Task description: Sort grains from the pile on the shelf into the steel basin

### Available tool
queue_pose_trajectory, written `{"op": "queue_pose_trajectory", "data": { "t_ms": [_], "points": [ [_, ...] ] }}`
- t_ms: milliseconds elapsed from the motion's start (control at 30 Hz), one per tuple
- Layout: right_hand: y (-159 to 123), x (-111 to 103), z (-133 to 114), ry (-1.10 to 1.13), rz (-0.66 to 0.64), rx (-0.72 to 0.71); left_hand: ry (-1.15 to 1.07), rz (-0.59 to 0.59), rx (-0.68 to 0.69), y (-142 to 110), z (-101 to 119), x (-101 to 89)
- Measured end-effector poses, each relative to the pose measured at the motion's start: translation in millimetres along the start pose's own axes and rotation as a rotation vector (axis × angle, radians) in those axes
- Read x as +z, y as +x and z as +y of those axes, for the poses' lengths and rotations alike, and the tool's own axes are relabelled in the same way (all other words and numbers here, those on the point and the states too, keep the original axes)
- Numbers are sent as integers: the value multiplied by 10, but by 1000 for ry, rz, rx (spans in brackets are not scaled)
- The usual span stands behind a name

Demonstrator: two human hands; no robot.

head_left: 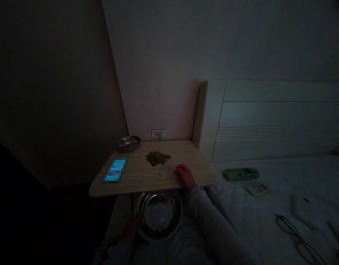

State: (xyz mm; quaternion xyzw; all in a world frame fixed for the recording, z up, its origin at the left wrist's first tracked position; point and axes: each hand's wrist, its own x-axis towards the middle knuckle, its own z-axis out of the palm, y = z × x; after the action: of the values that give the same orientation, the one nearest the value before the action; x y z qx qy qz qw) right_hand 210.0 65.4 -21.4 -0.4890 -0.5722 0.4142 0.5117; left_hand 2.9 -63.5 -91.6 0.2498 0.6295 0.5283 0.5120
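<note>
A round metal basin (pixel 176 231) sits low at the table's front edge, close to my body, with a few small dark bits in its bottom. My left hand (pixel 132 226) grips the basin's left rim; shadow hides part of the fingers. Over the front right of the small wooden table (pixel 191 152) is my right hand (pixel 185 176), its fingers curled together. Something faint and pale shows at its fingertips, too dim to name. To the left of that hand lies a loose pile of small dark greenish grains (pixel 157 158), with a few strays nearer the front edge.
A smaller metal bowl (pixel 128 143) stands at the table's back left, and a lit phone (pixel 115 170) lies in front of it. A wall socket (pixel 159 133) holds a plug behind the table. On the bed at right are a green bottle (pixel 240 174) and a looped cable (pixel 293 232).
</note>
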Motion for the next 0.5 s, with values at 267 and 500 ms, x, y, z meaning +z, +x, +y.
{"op": "queue_pose_trajectory", "data": {
  "t_ms": [267,500],
  "points": [
    [64,30,90,0,-44,12,-27,-47,-26,-23,10,-1],
    [200,131,143,-160,-73,-44,6,-31,-12,-83,45,29]
  ]
}}
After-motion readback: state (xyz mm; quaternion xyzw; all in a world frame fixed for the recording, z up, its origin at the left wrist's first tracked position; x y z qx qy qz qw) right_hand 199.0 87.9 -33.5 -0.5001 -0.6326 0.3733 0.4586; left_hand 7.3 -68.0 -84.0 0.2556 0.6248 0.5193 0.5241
